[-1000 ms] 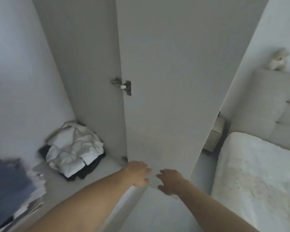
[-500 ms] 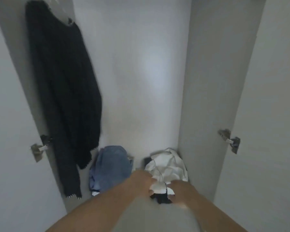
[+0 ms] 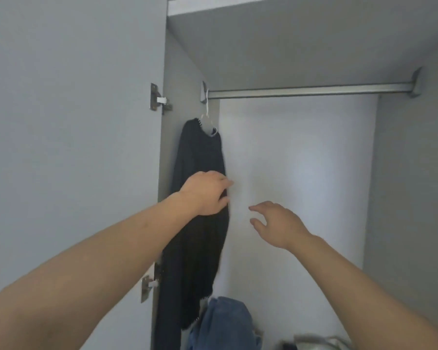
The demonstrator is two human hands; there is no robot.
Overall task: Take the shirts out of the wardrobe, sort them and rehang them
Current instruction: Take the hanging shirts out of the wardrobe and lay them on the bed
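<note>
Inside open grey wardrobe (image 3: 314,46): left hand (image 3: 204,193) loose-fingered against hanging dark knitted sweater (image 3: 200,198); right hand (image 3: 278,224) beside it, spread, empty.

Both bare arms reach forward and up. The left hand (image 3: 204,193) is higher, fingers loosely extended. The right hand (image 3: 278,224) is spread beside it, apart.

A sweater (image 3: 200,198) is hanging from a hanger (image 3: 208,120) at the rail's (image 3: 309,90) left end, just behind the left hand's fingers (image 3: 224,184); folded jeans (image 3: 225,322) are lying well below the right hand's fingers (image 3: 259,207).
</note>
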